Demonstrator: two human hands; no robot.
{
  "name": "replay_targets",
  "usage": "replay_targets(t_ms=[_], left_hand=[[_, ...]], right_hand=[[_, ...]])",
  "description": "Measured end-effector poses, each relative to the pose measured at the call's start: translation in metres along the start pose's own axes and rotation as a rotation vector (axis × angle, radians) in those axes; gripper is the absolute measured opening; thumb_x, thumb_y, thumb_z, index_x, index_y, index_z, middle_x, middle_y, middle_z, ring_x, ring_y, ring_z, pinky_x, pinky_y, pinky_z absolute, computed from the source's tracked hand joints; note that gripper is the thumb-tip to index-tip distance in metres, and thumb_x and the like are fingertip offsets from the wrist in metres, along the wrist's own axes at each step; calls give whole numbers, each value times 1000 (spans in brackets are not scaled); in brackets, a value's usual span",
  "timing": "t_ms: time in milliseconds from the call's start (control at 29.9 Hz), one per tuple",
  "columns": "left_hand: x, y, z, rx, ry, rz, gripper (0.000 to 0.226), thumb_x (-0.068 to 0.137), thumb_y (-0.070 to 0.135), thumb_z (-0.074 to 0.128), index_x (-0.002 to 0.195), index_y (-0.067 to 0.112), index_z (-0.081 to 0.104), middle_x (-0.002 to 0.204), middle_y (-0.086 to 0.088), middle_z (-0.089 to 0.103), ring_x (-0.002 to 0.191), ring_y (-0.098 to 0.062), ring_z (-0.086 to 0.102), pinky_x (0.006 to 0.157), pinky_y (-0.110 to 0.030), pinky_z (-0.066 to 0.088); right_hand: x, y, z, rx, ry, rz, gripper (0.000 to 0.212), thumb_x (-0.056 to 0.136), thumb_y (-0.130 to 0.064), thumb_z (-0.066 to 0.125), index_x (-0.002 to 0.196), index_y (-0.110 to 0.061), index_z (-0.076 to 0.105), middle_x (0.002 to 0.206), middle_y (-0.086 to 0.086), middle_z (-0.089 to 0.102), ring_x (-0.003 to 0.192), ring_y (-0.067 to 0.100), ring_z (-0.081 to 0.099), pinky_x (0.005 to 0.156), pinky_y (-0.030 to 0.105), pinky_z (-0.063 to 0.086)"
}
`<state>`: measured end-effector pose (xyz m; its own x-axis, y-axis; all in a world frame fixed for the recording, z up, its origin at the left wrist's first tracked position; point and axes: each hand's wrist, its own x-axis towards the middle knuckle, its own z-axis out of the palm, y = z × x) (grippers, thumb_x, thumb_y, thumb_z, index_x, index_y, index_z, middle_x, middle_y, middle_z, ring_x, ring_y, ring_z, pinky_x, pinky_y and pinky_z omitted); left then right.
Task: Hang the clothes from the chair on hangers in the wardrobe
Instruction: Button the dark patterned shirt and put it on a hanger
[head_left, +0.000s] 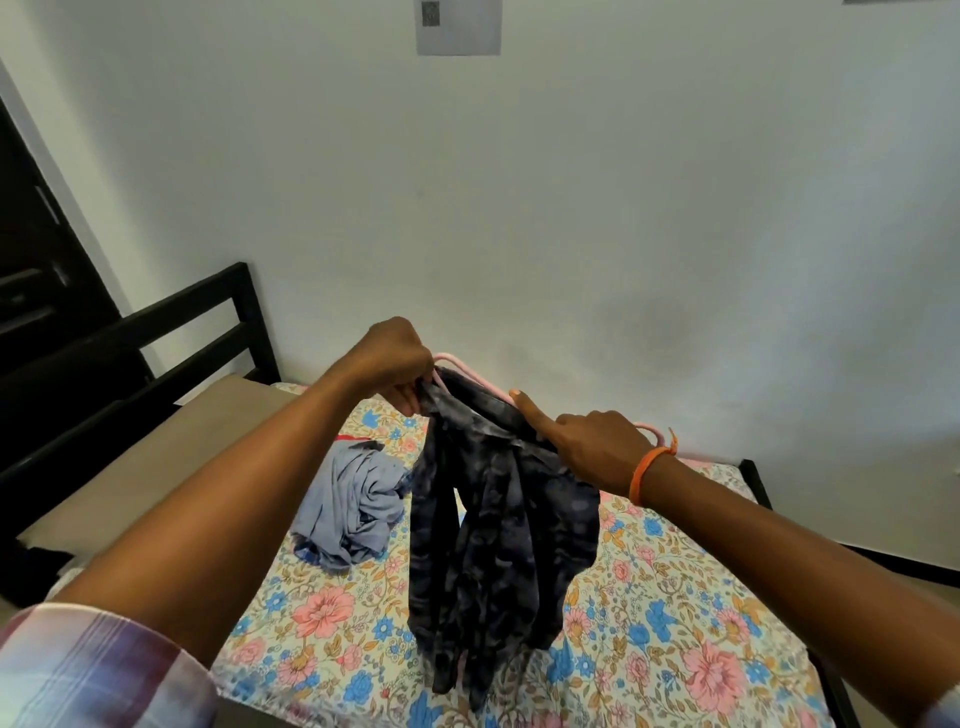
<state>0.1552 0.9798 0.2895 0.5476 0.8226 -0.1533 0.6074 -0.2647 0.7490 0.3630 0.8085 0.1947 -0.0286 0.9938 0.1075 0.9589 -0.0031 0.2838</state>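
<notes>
Your left hand (397, 364) pinches the dark patterned fabric garment (498, 519) onto the pink plastic hanger (470, 378) above the floral bed (675, 597); right hand (592, 447) grasps both. Spread shoulders evenly.

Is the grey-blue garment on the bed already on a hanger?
No, the grey-blue garment lies crumpled on the floral bedsheet, while the pink hanger carries the dark patterned garment.
</notes>
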Motion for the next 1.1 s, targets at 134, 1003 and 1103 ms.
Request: replay_targets(t_ms=[134, 1003, 1103], left_hand=[[-4, 4, 9, 241, 103, 32, 23, 84, -1, 49, 69, -7, 66, 55, -21, 67, 49, -33, 68, 55, -35, 61], [-4, -4, 27, 231, 120, 139, 21, 86, -1, 52, 68, -5, 62, 69, -25, 67, 60, -35, 70, 58, -39, 60], [-4, -10, 20, 160, 76, 88, 18, 83, 0, 54, 75, -9, 68, 74, -31, 69, 65, -35, 73, 66, -49, 61]], right_hand=[[-2, -6, 3, -15, -20, -59, 99, 97, -6, 45, 146, -29, -38, 90, 9, 53, 63, 27, 52, 58, 36, 40], [54, -74, -1, 486, 490, 24, 79, 91, -7, 51, 158, -17, 10, 99, 19, 60, 62, 39, 57, 47, 45, 49], [57, -64, -3, 405, 517, -48, 71, 93, -14, 46, 156, -20, 14, 103, 18, 65, 65, 41, 63, 44, 43, 49]])
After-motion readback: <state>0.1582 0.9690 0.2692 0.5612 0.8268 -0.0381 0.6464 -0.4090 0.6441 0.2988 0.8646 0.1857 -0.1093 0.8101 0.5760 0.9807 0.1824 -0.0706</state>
